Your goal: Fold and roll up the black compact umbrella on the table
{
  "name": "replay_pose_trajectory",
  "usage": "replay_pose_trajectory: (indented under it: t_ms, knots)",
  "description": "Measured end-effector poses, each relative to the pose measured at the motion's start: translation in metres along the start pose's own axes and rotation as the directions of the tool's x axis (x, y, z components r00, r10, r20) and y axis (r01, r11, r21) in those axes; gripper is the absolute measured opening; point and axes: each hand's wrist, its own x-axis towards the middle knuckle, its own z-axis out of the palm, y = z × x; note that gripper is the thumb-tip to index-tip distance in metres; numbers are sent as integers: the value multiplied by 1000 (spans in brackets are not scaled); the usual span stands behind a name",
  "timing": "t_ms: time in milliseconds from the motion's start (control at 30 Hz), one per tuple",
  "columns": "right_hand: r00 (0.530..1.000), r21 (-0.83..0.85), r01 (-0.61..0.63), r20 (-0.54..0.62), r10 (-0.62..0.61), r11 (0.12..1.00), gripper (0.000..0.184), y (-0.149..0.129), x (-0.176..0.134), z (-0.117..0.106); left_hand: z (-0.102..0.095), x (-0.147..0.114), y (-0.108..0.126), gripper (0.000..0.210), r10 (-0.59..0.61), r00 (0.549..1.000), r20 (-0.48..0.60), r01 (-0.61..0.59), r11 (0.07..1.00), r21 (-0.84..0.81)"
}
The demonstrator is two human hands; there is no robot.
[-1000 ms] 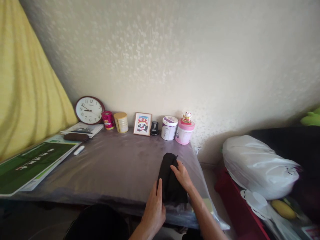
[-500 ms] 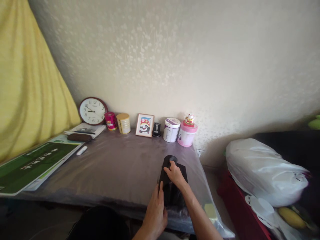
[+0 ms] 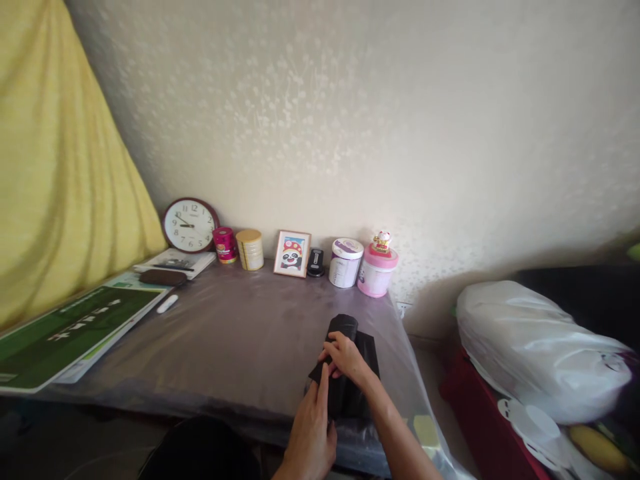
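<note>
Folding in hand: black cloth (image 3: 350,393) on table (image 3: 240,333), pinched by right hand (image 3: 345,357), pressed flat by left hand (image 3: 313,427); a further fold is judged due next.

Cream patterned wall (image 3: 350,120), yellow curtain (image 3: 55,187) left, grey-covered table (image 3: 240,333), possibly daylight from left.

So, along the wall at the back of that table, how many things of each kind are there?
Clock: 1
Round tins and tubs: 4, namely red, gold, white, pink
Picture frame: 1
Small black gadget: 1
Figurine on the pink tub: 1
Total: 8
</note>
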Motion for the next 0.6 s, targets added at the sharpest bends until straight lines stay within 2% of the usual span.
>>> replay_pose_trajectory:
  t_ms: [133, 233, 267, 333, 400, 467, 533, 600]
  knots:
    - [997, -28, 79, 13, -78, 997, 25, 1, -6, 1, 11, 0, -9, 87, -47, 999, -15, 48, 997, 58]
    - [970, -119, 239, -19, -243, 964, 23, 2, -21, 0, 19, -1, -18, 82, -36, 999, -20, 38, 996, 87]
    - [943, -186, 314, -54, -329, 931, 22, 3, -27, -2, 21, -2, -21, 80, -29, 999, -20, 31, 995, 93]
    - [848, -351, 457, -105, -520, 817, 22, 6, -36, -5, 24, -3, -25, 78, -23, 999, -23, 25, 994, 106]
    - [750, -483, 551, -70, -658, 680, 22, 12, -40, -8, 26, -4, -27, 76, -19, 999, -32, 22, 992, 121]
    - [706, -554, 590, 3, -708, 587, 23, 20, -36, -11, 28, -4, -28, 76, -26, 999, -32, 30, 989, 144]
    - [707, -599, 575, 22, -707, 557, 25, 26, -24, -14, 27, -4, -26, 77, -41, 999, -15, 43, 984, 171]
    - [734, -620, 534, 1, -679, 575, 28, 29, -7, -18, 25, -3, -24, 78, -63, 998, 8, 60, 981, 184]
